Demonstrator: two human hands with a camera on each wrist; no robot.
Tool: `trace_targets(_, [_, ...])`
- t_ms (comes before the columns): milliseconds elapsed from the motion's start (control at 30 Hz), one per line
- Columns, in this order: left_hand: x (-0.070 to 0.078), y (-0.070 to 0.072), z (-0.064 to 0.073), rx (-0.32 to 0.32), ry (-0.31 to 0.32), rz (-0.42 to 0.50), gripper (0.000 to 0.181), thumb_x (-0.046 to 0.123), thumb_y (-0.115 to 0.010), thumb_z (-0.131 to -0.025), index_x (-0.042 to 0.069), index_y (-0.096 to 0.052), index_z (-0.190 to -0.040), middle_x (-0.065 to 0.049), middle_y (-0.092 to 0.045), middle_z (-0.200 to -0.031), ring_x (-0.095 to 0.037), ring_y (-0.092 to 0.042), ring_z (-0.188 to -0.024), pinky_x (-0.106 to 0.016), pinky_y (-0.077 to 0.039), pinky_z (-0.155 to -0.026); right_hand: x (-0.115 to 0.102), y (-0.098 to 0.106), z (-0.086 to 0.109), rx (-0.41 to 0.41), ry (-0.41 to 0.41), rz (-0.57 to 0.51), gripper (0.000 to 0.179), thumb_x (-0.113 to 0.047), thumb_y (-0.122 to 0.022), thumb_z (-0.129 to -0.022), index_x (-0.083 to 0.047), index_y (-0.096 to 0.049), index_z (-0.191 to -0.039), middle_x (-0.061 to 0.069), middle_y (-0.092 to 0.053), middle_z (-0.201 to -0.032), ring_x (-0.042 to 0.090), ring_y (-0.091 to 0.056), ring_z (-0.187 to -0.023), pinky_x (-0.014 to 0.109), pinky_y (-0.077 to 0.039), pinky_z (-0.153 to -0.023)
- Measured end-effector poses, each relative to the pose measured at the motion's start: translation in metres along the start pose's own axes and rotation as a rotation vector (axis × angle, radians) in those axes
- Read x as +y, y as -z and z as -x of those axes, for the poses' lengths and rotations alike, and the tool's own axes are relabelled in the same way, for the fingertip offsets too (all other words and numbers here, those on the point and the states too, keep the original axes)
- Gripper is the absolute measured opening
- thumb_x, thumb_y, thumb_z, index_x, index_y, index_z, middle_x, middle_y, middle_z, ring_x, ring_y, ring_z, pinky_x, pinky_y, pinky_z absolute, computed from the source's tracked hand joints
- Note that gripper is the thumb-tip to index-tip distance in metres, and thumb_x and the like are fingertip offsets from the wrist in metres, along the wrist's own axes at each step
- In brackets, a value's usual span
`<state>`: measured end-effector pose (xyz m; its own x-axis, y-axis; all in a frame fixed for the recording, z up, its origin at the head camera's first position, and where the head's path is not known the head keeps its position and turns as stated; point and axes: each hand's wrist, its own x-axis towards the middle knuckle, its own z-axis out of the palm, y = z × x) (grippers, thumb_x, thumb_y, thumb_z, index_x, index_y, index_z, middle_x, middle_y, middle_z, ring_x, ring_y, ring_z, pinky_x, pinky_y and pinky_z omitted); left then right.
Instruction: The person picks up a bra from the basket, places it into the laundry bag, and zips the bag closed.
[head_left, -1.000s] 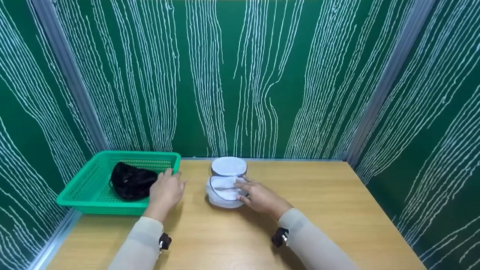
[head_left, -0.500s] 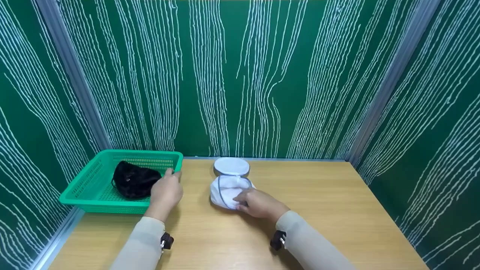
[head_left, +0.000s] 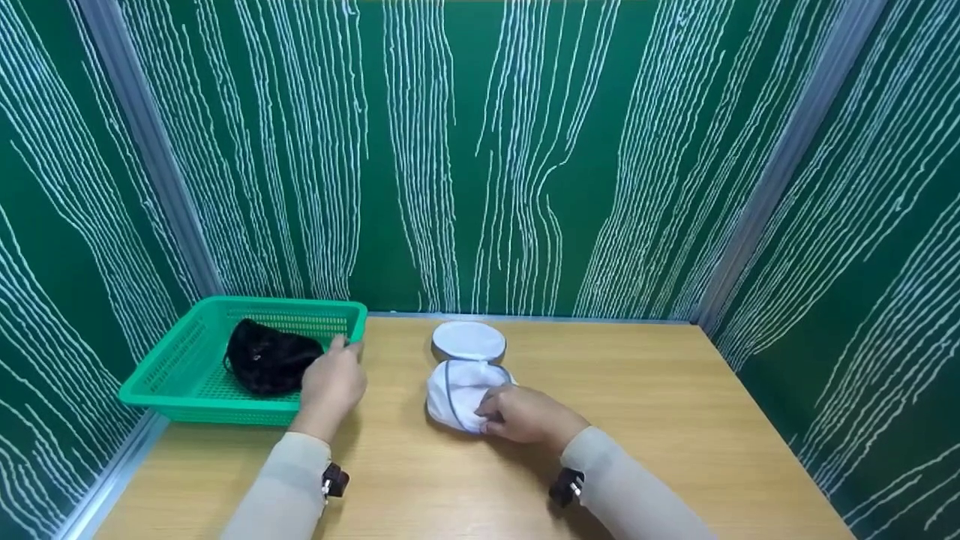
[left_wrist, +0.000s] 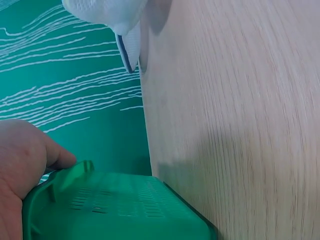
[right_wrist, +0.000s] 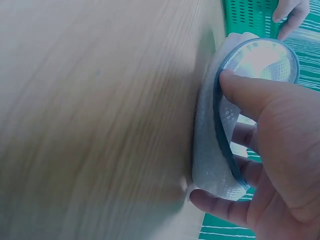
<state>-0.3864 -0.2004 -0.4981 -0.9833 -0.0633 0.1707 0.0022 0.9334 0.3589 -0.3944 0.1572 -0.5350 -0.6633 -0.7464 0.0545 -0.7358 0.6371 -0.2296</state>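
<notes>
In the head view, a white mesh laundry bag point(head_left: 450, 394) with a grey zip edge stands unzipped on the table, its round lid point(head_left: 469, 341) folded back toward the wall. My right hand point(head_left: 529, 415) holds its near right rim. The right wrist view shows the thumb point(right_wrist: 250, 92) against the zip edge and curled fingers at the bag's other side. To the left, my left hand point(head_left: 332, 390) grips the right rim of a green plastic basket point(head_left: 225, 412). A bundle of black fabric point(head_left: 270, 360) with a small shiny piece lies inside, partly covered by that hand.
The wooden table point(head_left: 420, 487) meets a green, white-lined wall point(head_left: 585, 150) at the back. Grey metal posts point(head_left: 787, 165) stand at the corners, and side panels rise on both sides.
My right hand has gone from spread over the bag's opening to curled at its rim, and the bag has shifted slightly nearer and right. My left hand stays on the basket.
</notes>
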Motion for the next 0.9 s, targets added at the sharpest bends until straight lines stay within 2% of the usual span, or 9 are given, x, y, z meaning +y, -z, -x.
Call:
trace_targets(100, [0.000,0.000,0.001,-0.008,0.012,0.003,0.052,0.006,-0.048,-0.114,0.009,-0.060,-0.165,-0.025,-0.046,-0.175,-0.046,-0.072,-0.129,-0.066,-0.061,-0.106,-0.001,0.000,0.002,-0.005,0.019,0.001,0.011,-0.021,-0.082,-0.106,-0.017,-0.087,-0.113,-0.001,-0.078,-0.107,0.010,-0.069,-0.098,0.036,-0.064,-0.098])
trace_targets(200, [0.001,0.000,0.002,-0.012,0.023,0.012,0.052,0.006,-0.049,-0.114,0.010,-0.059,-0.165,-0.025,-0.044,-0.176,-0.045,-0.072,-0.130,-0.066,-0.060,-0.109,-0.002,0.000,0.003,-0.012,0.023,0.003,0.012,-0.023,-0.084,-0.104,-0.017,-0.087,-0.114,-0.002,-0.078,-0.106,0.008,-0.068,-0.097,0.035,-0.064,-0.096])
trace_targets(433, [0.000,0.001,0.002,-0.022,0.023,0.029,0.052,0.008,-0.046,-0.116,0.011,-0.057,-0.167,-0.027,-0.037,-0.181,-0.051,-0.065,-0.142,-0.069,-0.057,-0.113,-0.008,0.003,0.008,-0.055,0.032,0.056,0.011,-0.024,-0.085,-0.104,-0.017,-0.088,-0.112,-0.003,-0.078,-0.106,0.008,-0.065,-0.093,0.033,-0.064,-0.091])
trace_targets(667, [-0.002,0.000,0.001,-0.016,0.014,0.028,0.051,0.010,-0.042,-0.118,0.013,-0.058,-0.166,-0.027,-0.037,-0.181,-0.054,-0.064,-0.142,-0.068,-0.058,-0.111,-0.015,0.004,0.010,-0.091,0.009,0.069,0.023,-0.024,-0.086,-0.104,-0.019,-0.088,-0.126,-0.001,-0.083,-0.116,0.011,-0.075,-0.103,0.035,-0.066,-0.099])
trace_targets(900, [0.001,0.001,0.000,-0.026,0.014,0.012,0.050,0.011,-0.041,-0.119,0.012,-0.058,-0.166,-0.028,-0.036,-0.182,-0.054,-0.064,-0.142,-0.069,-0.057,-0.113,-0.023,0.009,0.014,-0.124,-0.003,0.072,0.026,-0.024,-0.086,-0.103,-0.020,-0.088,-0.128,0.000,-0.083,-0.118,0.016,-0.079,-0.109,0.035,-0.065,-0.100])
